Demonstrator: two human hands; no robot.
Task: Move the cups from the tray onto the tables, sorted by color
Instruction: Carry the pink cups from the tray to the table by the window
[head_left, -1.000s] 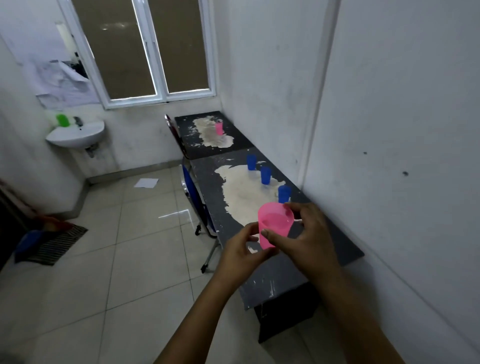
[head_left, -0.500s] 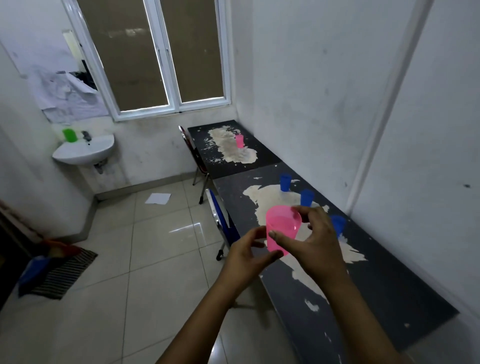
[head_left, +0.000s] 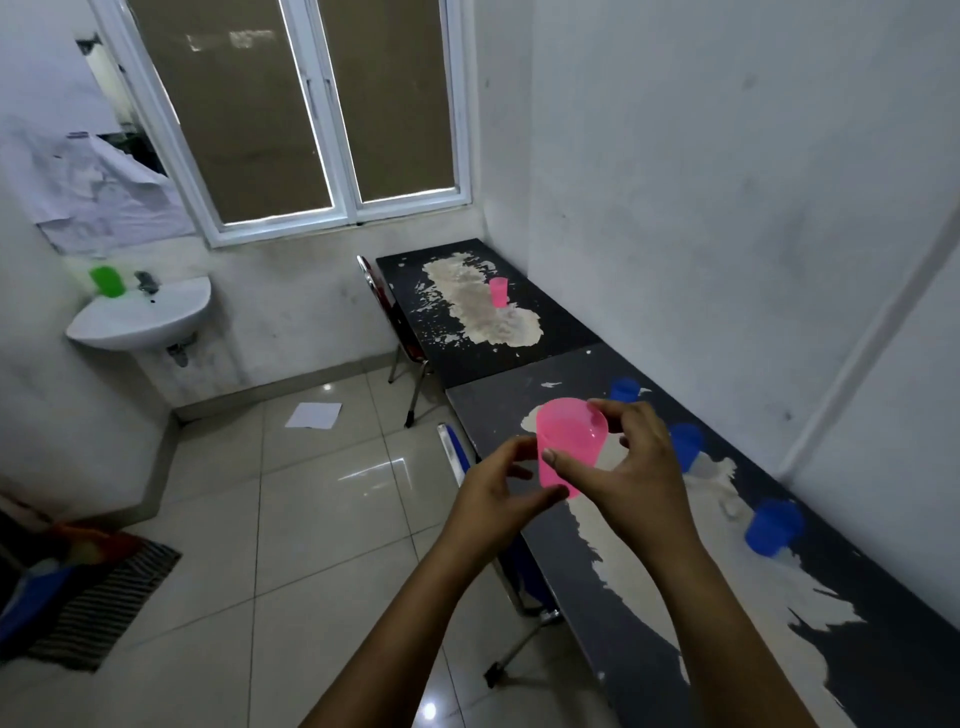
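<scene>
Carrying the pink cup (head_left: 570, 446) further along the blue-cup bench (head_left: 649, 597), both hands (head_left: 636, 467) close together and gripping it (mid-air), the person now nears the far bench (head_left: 415, 291) with its pink cup (head_left: 498, 291).

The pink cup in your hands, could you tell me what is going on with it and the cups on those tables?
A person holds a pink cup upright in both hands, the right hand around its side and rim, the left hand at its base, above the near table. Three blue cups stand on that table. Another pink cup stands on the far table by the window. No tray is in view.
</scene>
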